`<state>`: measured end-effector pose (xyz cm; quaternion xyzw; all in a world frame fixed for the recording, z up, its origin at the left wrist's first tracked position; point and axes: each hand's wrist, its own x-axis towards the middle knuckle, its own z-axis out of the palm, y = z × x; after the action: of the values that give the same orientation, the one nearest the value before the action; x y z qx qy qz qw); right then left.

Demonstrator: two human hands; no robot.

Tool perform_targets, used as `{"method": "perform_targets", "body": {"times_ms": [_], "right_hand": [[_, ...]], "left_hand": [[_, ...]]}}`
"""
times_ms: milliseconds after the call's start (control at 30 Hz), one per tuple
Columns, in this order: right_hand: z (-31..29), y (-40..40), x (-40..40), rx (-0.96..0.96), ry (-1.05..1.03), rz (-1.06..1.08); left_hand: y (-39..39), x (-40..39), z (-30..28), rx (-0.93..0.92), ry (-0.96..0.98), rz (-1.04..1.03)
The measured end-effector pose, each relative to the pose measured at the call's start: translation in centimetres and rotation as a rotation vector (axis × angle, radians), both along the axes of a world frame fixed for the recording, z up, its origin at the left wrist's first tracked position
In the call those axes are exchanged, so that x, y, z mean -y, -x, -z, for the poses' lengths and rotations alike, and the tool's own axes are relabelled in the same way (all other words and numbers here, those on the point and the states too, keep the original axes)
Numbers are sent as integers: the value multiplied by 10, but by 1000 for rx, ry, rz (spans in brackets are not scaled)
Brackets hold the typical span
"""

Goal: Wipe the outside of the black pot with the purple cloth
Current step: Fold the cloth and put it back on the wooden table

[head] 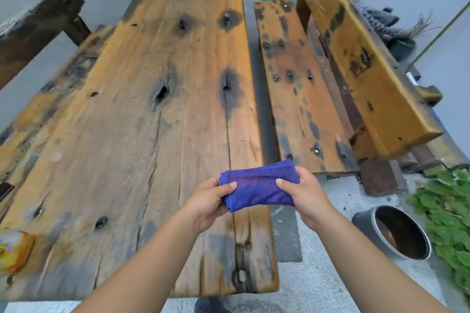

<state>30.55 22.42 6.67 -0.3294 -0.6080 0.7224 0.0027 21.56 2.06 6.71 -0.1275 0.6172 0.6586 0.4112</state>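
- An orange and yellow packet (11,251) lies at the far left edge of the wooden tabletop (142,122), well to the left of the fingers; it is blurred and partly cut off, so its label cannot be read.
- The left hand (209,202) holds the left end of the purple cloth (259,188), thumb on top and the other fingers curled beneath it.
- The purple cloth is folded into a thick pad, held between both hands above the near right corner of the tabletop.
- The right hand (305,194) grips the right end of the purple cloth the same way, thumb pressed on top.
- A wooden bench (300,89) stands beyond the fingers and to their right, across a narrow gap from the tabletop.
- The black pot (396,232) sits on the concrete floor (325,277), low and well to the right of the fingers, untouched, tilted with its open mouth towards the camera.
- Green leafy plants (450,211) grow just right of the black pot.
- Risk: the folded pad may fall open when one hand lets go to steady the black pot, leaving loose cloth that wipes poorly or drags on the gritty floor.
- Risk: the tilted pot may roll or slide under wiping pressure if it is not held.
- Hidden: most of the pot's outer wall faces away, so its dirt cannot be judged; the fingertips under the cloth are out of sight.
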Motion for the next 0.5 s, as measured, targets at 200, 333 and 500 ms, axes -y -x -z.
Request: {"method": "perform_targets", "body": {"times_ms": [200, 333, 500], "right_hand": [[45, 94, 42, 122, -145, 31], [80, 143, 47, 216, -249, -7], [119, 188, 42, 272, -357, -28]], "left_hand": [[100, 34, 40, 36, 58, -17], [149, 33, 68, 52, 126, -20], [187, 25, 107, 29, 217, -73]]}}
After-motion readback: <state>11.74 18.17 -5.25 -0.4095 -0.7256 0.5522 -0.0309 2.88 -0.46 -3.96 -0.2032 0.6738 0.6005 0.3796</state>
